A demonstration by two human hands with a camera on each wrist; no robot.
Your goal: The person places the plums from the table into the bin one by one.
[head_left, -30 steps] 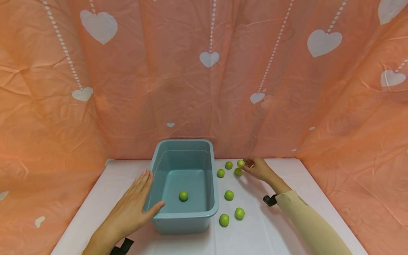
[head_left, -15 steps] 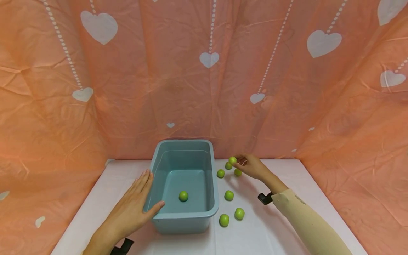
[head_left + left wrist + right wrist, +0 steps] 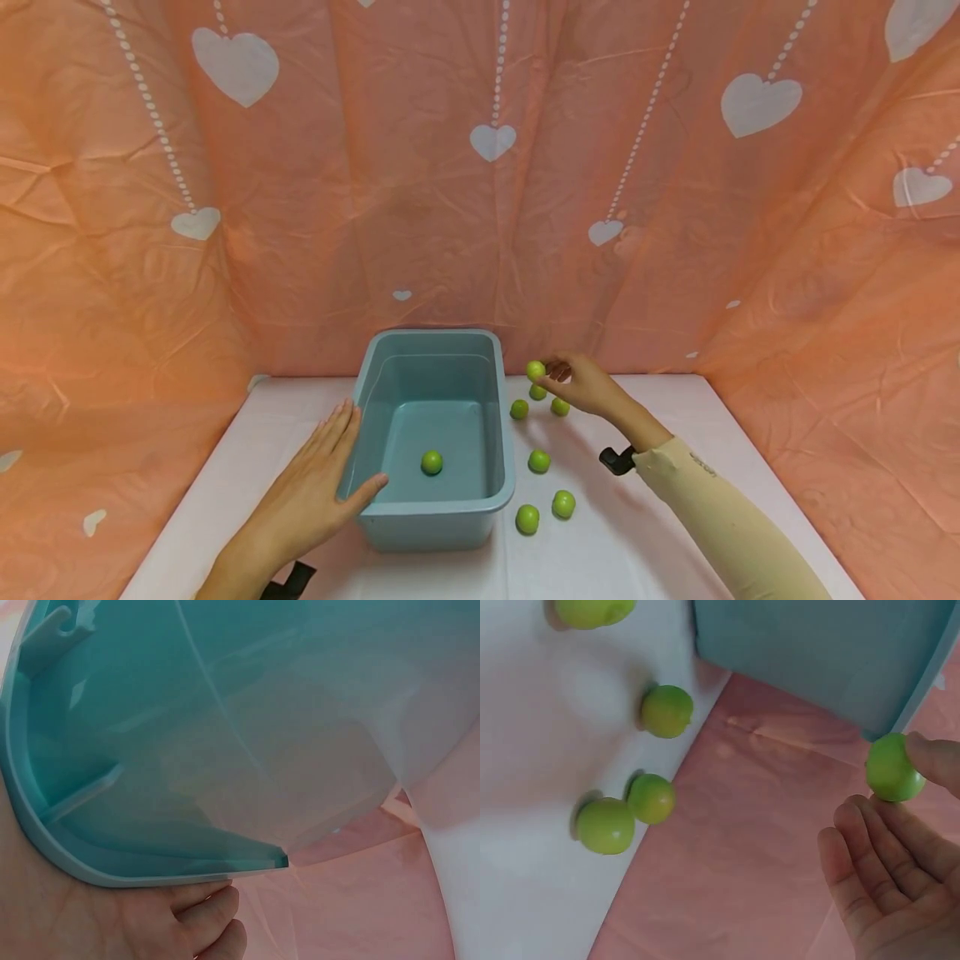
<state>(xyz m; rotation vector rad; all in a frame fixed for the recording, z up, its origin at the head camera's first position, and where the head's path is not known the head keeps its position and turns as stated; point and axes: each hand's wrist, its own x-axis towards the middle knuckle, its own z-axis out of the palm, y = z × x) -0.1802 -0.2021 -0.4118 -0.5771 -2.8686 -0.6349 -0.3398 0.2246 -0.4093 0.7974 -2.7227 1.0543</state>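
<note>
The right-wrist view shows the grip that the head view partly hides: the right hand (image 3: 585, 387) pinches one green fruit (image 3: 536, 371) between thumb and fingertip, the other fingers extended. The left-wrist view alone shows the ribs (image 3: 84, 793) under the rim of the blue-grey bin (image 3: 435, 507). Only the head view shows the fruit inside the bin (image 3: 431, 462), lying on the floor toward the near end. The left hand (image 3: 311, 483) is released and flat, fingers straight along the bin's left side, thumb over the near rim.

Compared with one second earlier, the pinched fruit is farther left and slightly higher, nearer the bin's right rim but outside it. The left hand is unchanged.

Count: one bin, two hands, eight fruits. One is pinched, one is in the bin, and six loose fruits (image 3: 539, 461) lie on the white table (image 3: 622, 542), right of the bin.
</note>
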